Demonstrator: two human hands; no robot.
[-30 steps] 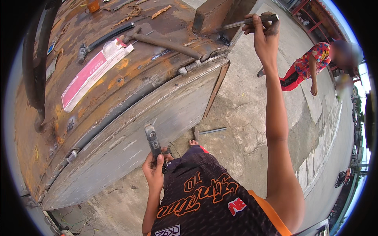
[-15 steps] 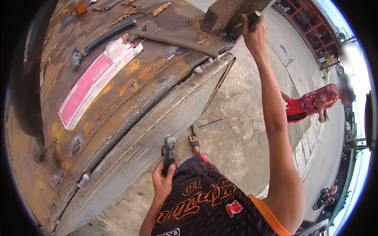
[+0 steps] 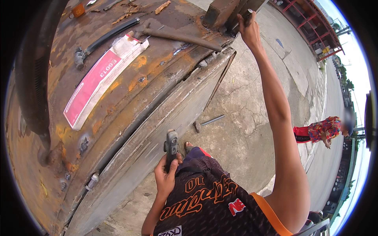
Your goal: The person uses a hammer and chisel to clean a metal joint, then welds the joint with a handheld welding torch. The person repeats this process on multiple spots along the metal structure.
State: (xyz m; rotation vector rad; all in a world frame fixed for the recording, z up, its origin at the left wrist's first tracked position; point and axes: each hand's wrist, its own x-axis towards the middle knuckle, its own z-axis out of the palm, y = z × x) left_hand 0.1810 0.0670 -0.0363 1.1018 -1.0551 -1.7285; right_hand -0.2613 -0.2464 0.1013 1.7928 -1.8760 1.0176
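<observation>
My left hand (image 3: 165,175) is closed round a small dark handheld device (image 3: 171,146) with round lens-like spots, held upright in front of my shirt. At the top, my right arm reaches out, and my right hand (image 3: 250,33) is wrapped round a dark cylinder with a pale round end (image 3: 249,15). That hand is beside a rusty steel post (image 3: 222,15) at the corner of a rusty metal surface (image 3: 130,98). Most of the cylinder is hidden by my fingers. A grey metal panel (image 3: 157,122) stands along the surface's near edge, with hinge barrels (image 3: 92,181) between them.
On the rusty surface lie a pink and white carton (image 3: 92,88), a hammer (image 3: 181,39), a black hose-like handle (image 3: 112,36) and an orange cup (image 3: 78,10). A dark curved tube (image 3: 33,86) rises at left. Another hammer (image 3: 208,122) lies on the concrete. A person (image 3: 323,129) stands at right.
My view has shifted slightly, moving the surface a little rightward in the picture. My foot is now more hidden, and the ground hammer shows more fully. The person at right appears lower. Both hands keep their grip.
</observation>
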